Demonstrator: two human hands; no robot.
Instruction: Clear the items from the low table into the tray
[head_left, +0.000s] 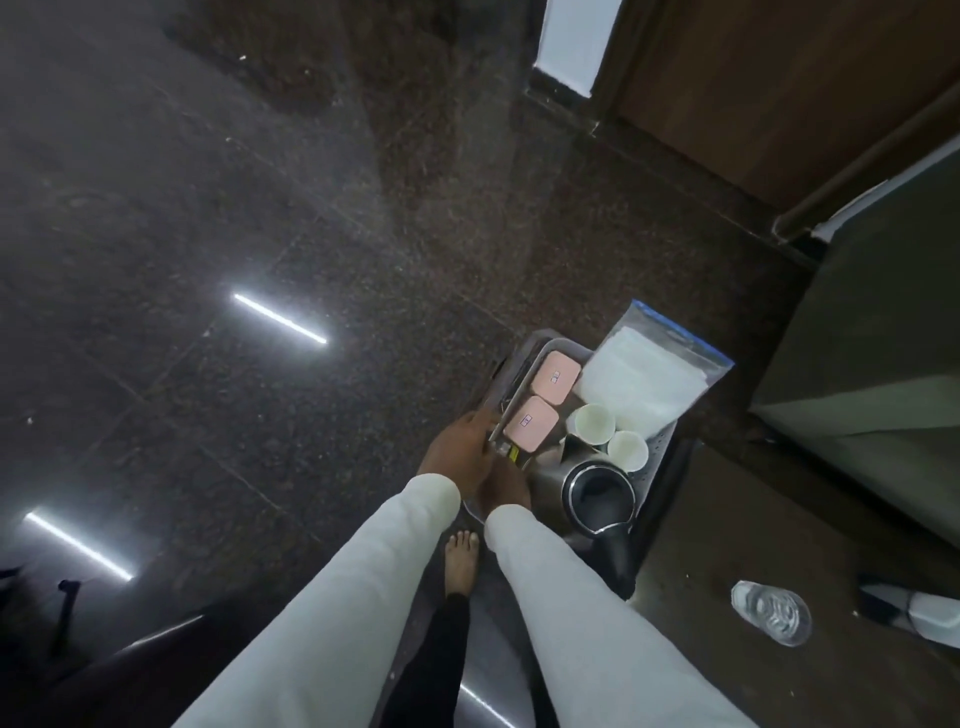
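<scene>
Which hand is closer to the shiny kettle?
The right hand. It sits at the tray's near edge, just beside the kettle. The left hand is farther off, by the pink boxes.

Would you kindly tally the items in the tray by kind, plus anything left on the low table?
Pink boxes: 2
White cups: 2
Kettle: 1
Plastic bag: 1
Water bottle, on the low table: 1
Total: 7
</scene>
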